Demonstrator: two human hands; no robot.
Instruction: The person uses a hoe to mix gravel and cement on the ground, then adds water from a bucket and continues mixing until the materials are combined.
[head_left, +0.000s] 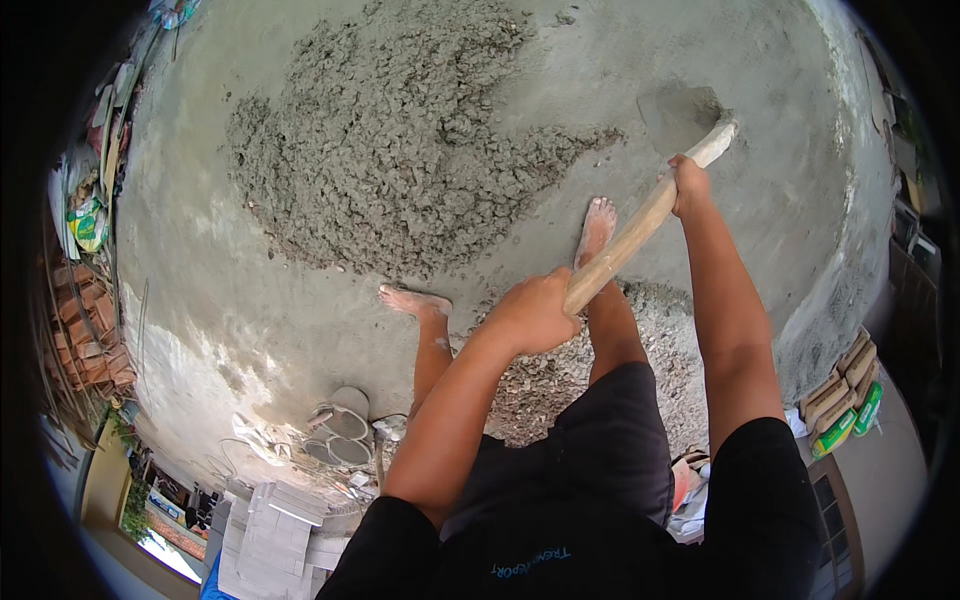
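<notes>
My left hand [533, 312] grips the near end of a long wooden handle [630, 238]. My right hand [689, 183] holds the same handle higher up, close to the blade. The tool is a hoe, and its cement-coated blade [680, 115] rests on the wet grey ground at the upper right. A wide heap of wet concrete mix [390, 150] lies to the left of the blade. My bare feet [597, 228] [415, 300] stand on the wet slab between the heap and a patch of gravel [560, 370].
Stacked cement sacks [840, 395] lie at the right edge. Buckets [345, 425] and grey blocks [275, 520] sit at the lower left. Red bricks [85, 330] and rubble line the left rim.
</notes>
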